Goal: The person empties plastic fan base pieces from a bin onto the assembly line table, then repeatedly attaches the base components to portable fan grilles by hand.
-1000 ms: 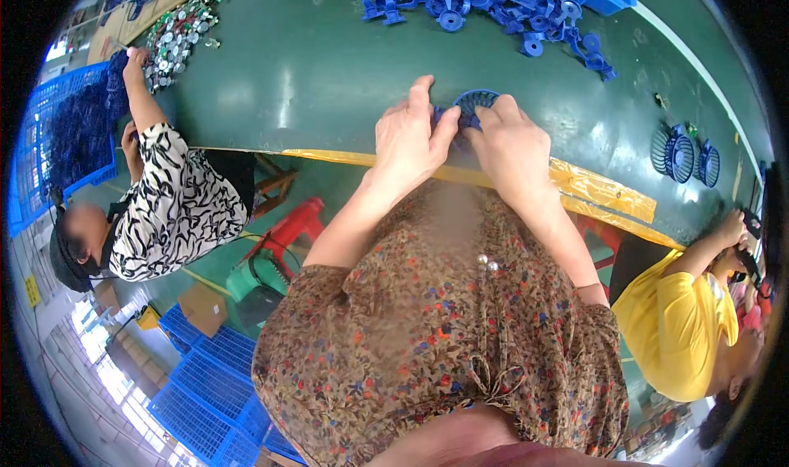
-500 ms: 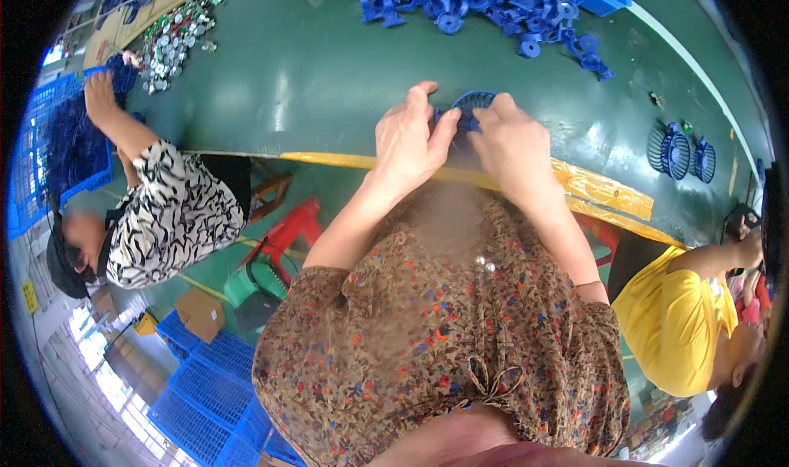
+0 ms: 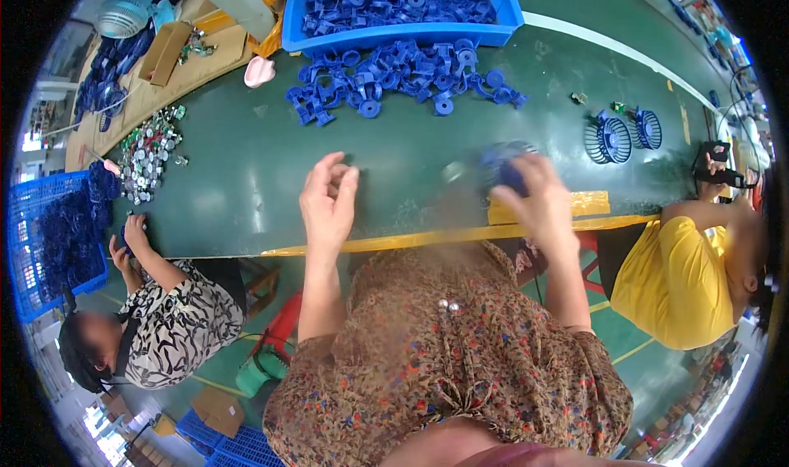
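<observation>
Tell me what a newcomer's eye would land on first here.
First, the blue bin heaped with blue plastic parts, top centre, and the loose blue parts spilled before it on the green table. Then the hands: the right hand grips a blurred round blue piece, the left hand hovers open, empty.

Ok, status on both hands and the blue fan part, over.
Left hand open, empty, above green table. Right hand shut on blue fan part, motion-blurred. Loose blue parts lie beyond, nothing in the way.

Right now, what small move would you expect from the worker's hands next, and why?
Probably the left hand reaches forward to the loose blue plastic parts on the green table: it hovers open with nothing in it, while the right hand carries a blurred round blue fan piece rightward.
</observation>
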Demonstrator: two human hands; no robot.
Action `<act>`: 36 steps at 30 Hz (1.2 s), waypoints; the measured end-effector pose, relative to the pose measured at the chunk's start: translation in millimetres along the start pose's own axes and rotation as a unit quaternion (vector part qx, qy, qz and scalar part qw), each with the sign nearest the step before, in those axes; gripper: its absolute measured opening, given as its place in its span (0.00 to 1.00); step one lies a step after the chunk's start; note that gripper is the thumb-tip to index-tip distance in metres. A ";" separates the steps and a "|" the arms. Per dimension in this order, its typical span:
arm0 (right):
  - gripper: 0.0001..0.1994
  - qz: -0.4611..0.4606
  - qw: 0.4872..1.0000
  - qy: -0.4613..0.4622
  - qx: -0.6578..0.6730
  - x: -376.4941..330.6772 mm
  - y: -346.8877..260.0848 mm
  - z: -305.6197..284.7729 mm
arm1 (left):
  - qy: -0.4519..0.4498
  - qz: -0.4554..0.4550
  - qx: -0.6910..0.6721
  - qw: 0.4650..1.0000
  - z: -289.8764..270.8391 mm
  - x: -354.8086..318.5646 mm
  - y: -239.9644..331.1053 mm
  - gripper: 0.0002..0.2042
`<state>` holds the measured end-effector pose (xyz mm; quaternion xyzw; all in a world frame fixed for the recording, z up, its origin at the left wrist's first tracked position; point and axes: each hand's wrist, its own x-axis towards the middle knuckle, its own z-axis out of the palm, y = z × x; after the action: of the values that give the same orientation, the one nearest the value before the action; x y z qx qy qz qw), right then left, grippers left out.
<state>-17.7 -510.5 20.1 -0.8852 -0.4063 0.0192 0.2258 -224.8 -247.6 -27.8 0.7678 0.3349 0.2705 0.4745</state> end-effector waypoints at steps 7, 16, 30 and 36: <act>0.14 0.073 0.963 0.220 -0.139 33.0 55.1 -21.8 | 0.063 0.040 0.102 0.992 11.8 0.2 2.1 0.11; 0.12 -0.094 0.976 0.195 0.015 105.6 10.8 50.6 | 0.094 0.144 0.160 0.972 21.1 3.4 -5.0 0.07; 0.11 -0.012 0.984 0.170 0.055 91.1 16.4 57.9 | 0.107 0.152 0.167 0.968 18.3 4.4 -3.0 0.07; 0.16 0.026 0.983 0.140 0.111 84.6 30.5 59.2 | 0.122 0.165 0.187 0.961 19.8 1.1 -2.0 0.07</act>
<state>47.8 -443.5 -33.0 -0.8586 -0.3430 -0.0545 0.3771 -210.1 -256.9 -37.5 0.8486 0.3037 0.3688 0.2273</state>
